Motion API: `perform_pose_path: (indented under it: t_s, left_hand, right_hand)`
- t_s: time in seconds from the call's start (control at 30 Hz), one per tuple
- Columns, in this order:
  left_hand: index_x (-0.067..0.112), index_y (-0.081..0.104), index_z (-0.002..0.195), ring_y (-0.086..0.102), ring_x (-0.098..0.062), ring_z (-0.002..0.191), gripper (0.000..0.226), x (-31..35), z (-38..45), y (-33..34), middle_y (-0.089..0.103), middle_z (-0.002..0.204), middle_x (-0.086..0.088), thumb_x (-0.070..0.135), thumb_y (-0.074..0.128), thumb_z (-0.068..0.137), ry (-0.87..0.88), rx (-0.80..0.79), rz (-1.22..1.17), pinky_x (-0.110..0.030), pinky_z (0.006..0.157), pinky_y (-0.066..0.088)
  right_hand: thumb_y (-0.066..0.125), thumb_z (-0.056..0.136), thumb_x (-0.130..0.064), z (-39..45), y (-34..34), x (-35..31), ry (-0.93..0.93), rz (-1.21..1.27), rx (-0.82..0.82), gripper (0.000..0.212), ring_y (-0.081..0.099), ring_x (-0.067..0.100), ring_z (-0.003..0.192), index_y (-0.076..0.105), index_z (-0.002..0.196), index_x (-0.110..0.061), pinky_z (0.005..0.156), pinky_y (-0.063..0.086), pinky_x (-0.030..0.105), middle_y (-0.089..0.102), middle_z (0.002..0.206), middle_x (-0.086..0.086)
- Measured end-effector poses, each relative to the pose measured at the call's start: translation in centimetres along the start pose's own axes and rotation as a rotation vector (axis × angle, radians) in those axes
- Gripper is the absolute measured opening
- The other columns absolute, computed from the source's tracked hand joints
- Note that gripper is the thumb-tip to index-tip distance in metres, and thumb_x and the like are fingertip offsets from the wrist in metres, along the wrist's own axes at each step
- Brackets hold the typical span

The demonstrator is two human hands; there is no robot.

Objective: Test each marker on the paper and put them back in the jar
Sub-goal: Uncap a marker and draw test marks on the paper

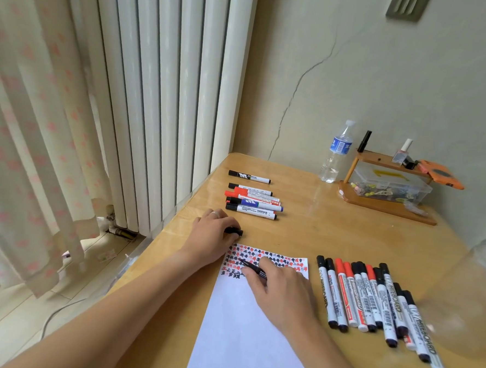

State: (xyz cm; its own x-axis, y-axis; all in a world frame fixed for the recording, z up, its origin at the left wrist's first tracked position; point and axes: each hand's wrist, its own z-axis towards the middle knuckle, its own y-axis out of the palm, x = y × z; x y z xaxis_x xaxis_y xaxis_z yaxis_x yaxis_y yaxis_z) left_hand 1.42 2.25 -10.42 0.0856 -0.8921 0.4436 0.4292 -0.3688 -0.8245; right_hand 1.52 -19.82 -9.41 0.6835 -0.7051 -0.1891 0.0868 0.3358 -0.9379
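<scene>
- Marker [255, 268] in my right hand [282, 293] has its black tip down on the paper [244, 326], in the third row of test marks near the top left.
- My right grip is closed tight around the marker, low near the tip, and the marker leans back toward me.
- My left hand [213, 236] lies at the top left corner of the paper, with fingers closed on a black cap [234, 231].
- I think that cap goes with the marker I am testing now.
- To do this well, I should press softly and make one small mark beside the last one, so the rows stay neat.
- My left hand should keep the paper from sliding while I draw.
- If the mark is dark, the marker works. Then the cap should go on until it feels snug.
- My right arm comes in from the bottom of the view, across the white part of the paper, with the wrist bent a little to the left.
- My left arm reaches in long from the bottom left, low along the edge of the surface [332, 235].
- A row of markers [371, 299] lies just to the right of the paper.
- A small pile of markers [253, 201] lies farther back on the surface.
- The clear jar [471, 297] is at the far right, blurry, and I see no markers in it yet.
</scene>
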Motion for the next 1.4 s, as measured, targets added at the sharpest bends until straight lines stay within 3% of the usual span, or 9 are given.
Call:
perform_pose_path:
  t_s: [0.2, 0.33, 0.47, 0.63, 0.73, 0.83, 1.03, 1.2, 1.4]
  left_hand:
    - [0.032, 0.057, 0.135, 0.046, -0.017, 0.124, 0.037, -0.2, -0.8, -0.6, 0.051, 0.135, 0.004, 0.040, 0.058, 0.100, 0.023, -0.046, -0.026, -0.038, 0.103, 0.040]
    - [0.028, 0.057, 0.122, 0.046, -0.012, 0.118, 0.026, -0.2, -3.4, -1.6, 0.048, 0.130, 0.008, 0.039, 0.058, 0.097, 0.198, 0.020, -0.052, -0.039, 0.100, 0.045]
    - [0.038, 0.053, 0.135, 0.035, -0.004, 0.135, 0.043, -0.2, -5.7, -2.4, 0.043, 0.144, 0.016, 0.060, 0.047, 0.098, 0.372, -0.159, 0.027, -0.033, 0.109, 0.032]
    - [0.043, 0.036, 0.154, 0.021, -0.001, 0.145, 0.072, -0.1, -6.5, -2.8, 0.034, 0.157, 0.020, 0.081, 0.041, 0.092, 0.368, -0.280, 0.091, -0.031, 0.118, 0.016]
    - [0.044, 0.035, 0.153, 0.021, -0.002, 0.145, 0.076, -0.1, -6.5, -2.7, 0.033, 0.156, 0.021, 0.084, 0.042, 0.089, 0.347, -0.278, 0.095, -0.032, 0.119, 0.017]
    - [0.044, 0.037, 0.152, 0.022, -0.004, 0.142, 0.079, 0.0, -6.6, -2.6, 0.035, 0.153, 0.020, 0.087, 0.042, 0.087, 0.306, -0.255, 0.117, -0.034, 0.118, 0.021]
    - [0.043, 0.039, 0.150, 0.023, -0.007, 0.139, 0.075, -0.1, -6.7, -2.7, 0.036, 0.149, 0.017, 0.085, 0.042, 0.088, 0.276, -0.245, 0.101, -0.034, 0.113, 0.020]
    - [0.044, 0.040, 0.147, 0.024, -0.008, 0.140, 0.080, 0.2, -6.9, -2.4, 0.036, 0.147, 0.017, 0.091, 0.041, 0.083, 0.237, -0.232, 0.126, -0.038, 0.115, 0.019]
    - [0.042, 0.040, 0.148, 0.025, -0.009, 0.144, 0.083, 0.1, -7.0, -2.4, 0.035, 0.150, 0.014, 0.092, 0.041, 0.082, 0.242, -0.236, 0.114, -0.039, 0.121, 0.015]
  right_hand:
    - [0.030, 0.100, -0.071, 0.0, -0.1, -0.2, 0.031, -0.001, -0.008, 0.044, 0.060, 0.024, 0.068, 0.037, 0.087, -0.030, 0.060, 0.044, 0.036, 0.049, 0.065, -0.007]
    - [0.029, 0.100, -0.070, -0.1, -0.4, -0.4, 0.086, 0.012, -0.008, 0.046, 0.055, 0.024, 0.067, 0.041, 0.086, -0.028, 0.058, 0.039, 0.037, 0.054, 0.066, -0.004]
    - [0.031, 0.108, -0.040, -0.1, -1.2, -0.6, 0.196, 0.165, 0.034, 0.030, 0.053, 0.024, 0.081, 0.045, 0.087, -0.023, 0.067, 0.032, 0.038, 0.057, 0.085, -0.004]
    - [0.039, 0.107, -0.021, 0.0, -1.1, 0.1, 0.203, 0.135, 0.090, 0.025, 0.063, 0.024, 0.106, 0.054, 0.127, -0.024, 0.080, 0.051, 0.040, 0.065, 0.124, -0.005]
    - [0.043, 0.105, -0.016, -0.1, -1.0, 0.7, 0.156, 0.170, 0.230, 0.018, 0.062, 0.023, 0.082, 0.047, 0.113, -0.032, 0.062, 0.053, 0.047, 0.062, 0.108, -0.005]
    - [0.038, 0.105, -0.018, 0.2, -0.9, 1.3, 0.157, 0.426, 0.310, 0.025, 0.069, 0.014, 0.075, 0.057, 0.104, -0.035, 0.062, 0.057, 0.045, 0.058, 0.105, -0.015]
    - [0.038, 0.108, 0.002, 0.7, -2.0, 0.3, 0.327, 1.274, 0.104, 0.038, 0.075, 0.027, 0.075, 0.068, 0.121, -0.018, 0.063, 0.058, 0.034, 0.071, 0.102, 0.003]
    - [0.061, 0.102, -0.011, 0.6, -2.5, 0.2, 0.300, 1.376, 0.018, 0.011, 0.069, 0.030, 0.067, 0.062, 0.113, -0.011, 0.055, 0.052, 0.031, 0.064, 0.077, 0.009]
    - [0.055, 0.105, -0.013, 0.5, -2.5, -0.5, 0.351, 1.305, -0.002, 0.006, 0.065, 0.033, 0.056, 0.059, 0.105, -0.009, 0.047, 0.046, 0.031, 0.061, 0.067, 0.015]
